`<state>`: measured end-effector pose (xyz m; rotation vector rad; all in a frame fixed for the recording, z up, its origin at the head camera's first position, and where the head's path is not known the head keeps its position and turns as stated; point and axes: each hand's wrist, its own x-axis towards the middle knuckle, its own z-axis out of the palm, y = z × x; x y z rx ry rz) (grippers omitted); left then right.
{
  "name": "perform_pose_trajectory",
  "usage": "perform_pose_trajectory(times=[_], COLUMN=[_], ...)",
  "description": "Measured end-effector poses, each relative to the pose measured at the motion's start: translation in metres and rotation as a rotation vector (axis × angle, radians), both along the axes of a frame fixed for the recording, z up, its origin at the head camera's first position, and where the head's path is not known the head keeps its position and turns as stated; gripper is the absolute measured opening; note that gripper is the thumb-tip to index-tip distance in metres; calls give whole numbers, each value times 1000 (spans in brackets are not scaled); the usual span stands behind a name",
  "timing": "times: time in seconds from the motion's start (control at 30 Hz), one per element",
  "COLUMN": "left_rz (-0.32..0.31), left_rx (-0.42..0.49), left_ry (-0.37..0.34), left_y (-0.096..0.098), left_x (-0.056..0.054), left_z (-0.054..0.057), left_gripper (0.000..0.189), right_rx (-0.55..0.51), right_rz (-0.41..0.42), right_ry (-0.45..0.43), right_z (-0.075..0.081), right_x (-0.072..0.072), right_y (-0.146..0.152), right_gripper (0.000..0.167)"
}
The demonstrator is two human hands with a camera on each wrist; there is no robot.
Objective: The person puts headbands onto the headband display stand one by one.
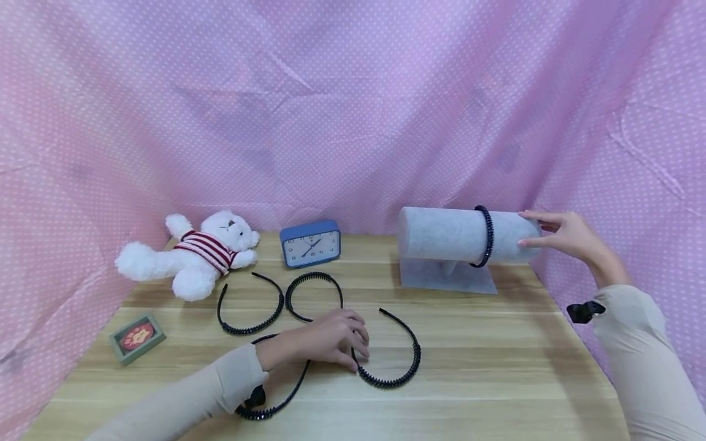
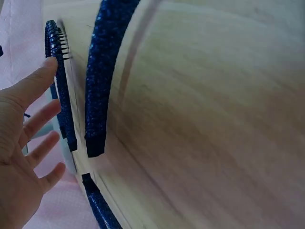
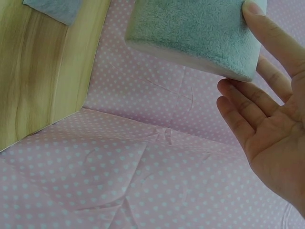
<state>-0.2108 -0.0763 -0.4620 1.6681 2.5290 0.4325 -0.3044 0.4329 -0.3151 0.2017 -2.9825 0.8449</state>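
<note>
My left hand (image 1: 333, 337) hovers low over the table with fingers spread and loosely bent, right at the left end of a black beaded headband (image 1: 390, 384). In the left wrist view, the thumb (image 2: 38, 83) overlaps a headband (image 2: 61, 81). On the right, my right hand (image 1: 570, 236) grips the end of a grey plush display roll (image 1: 447, 236), thumb on one side and fingers on the other. Around this roll sits another black headband (image 1: 488, 236). The right wrist view shows the thumb and fingers at the roll's end (image 3: 195, 38).
More black headbands lie left of centre, one (image 1: 250, 331) near the bear, one (image 1: 314, 275) before the clock, one (image 1: 276, 411) under my left forearm. A white teddy bear (image 1: 206, 251), a blue clock (image 1: 311, 244) and a small green frame (image 1: 138, 339) lie farther back and left.
</note>
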Motion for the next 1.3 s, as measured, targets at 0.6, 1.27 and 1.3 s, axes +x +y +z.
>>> perform_pose_trajectory(times=[0.6, 1.27, 1.3], left_rz=[-79, -141, -141], left_rx=[-30, -24, -28], left_ry=[6, 145, 142], left_y=[22, 40, 41], left_x=[9, -5, -5], left_z=[-2, 0, 1], left_gripper=[30, 18, 18], right_rx=[9, 13, 15], right_rz=[3, -2, -2], right_ry=[-27, -57, -55], right_z=[2, 2, 2], right_x=[2, 1, 0], right_y=[-1, 0, 0], right_gripper=[75, 77, 77])
